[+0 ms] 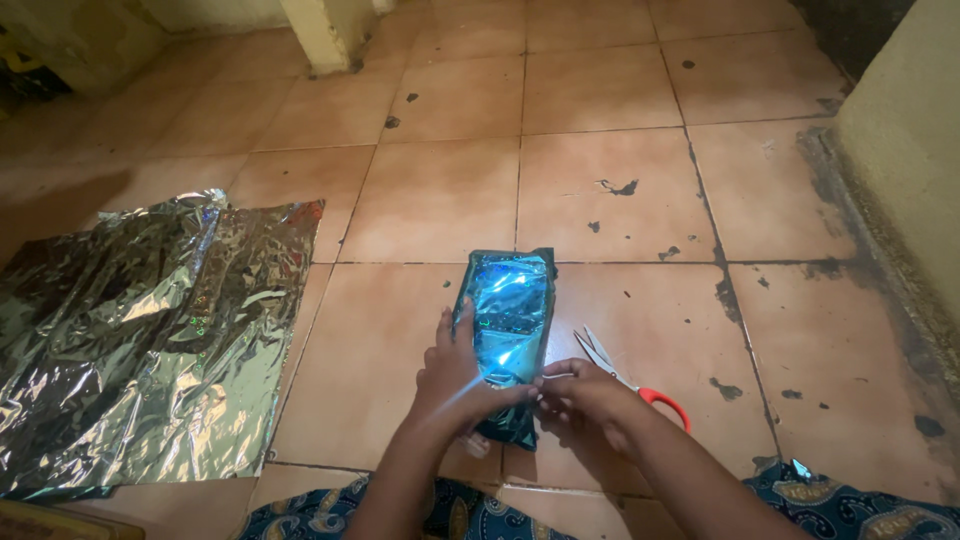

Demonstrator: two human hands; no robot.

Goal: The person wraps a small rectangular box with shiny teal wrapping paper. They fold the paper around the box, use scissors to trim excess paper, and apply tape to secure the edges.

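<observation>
Parcel (pixel 510 335) in blue foil: light, slippery, crinkly. Left hand (pixel 455 375) pressed flat on it; right hand (pixel 580 392) fingers pinching its near edge. Scissors (pixel 625 378) just right of parcel.

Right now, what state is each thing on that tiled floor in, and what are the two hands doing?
Oblong parcel in shiny blue foil wrap: wrapped, lying flat on the floor.
Left hand: pressed flat on the parcel.
Right hand: fingers pinching at the parcel's near edge.
Red-handled metal scissors: lying on the tiles, blades slightly apart, partly under the right hand.
Silver foil sheet: spread out, crinkled.
</observation>
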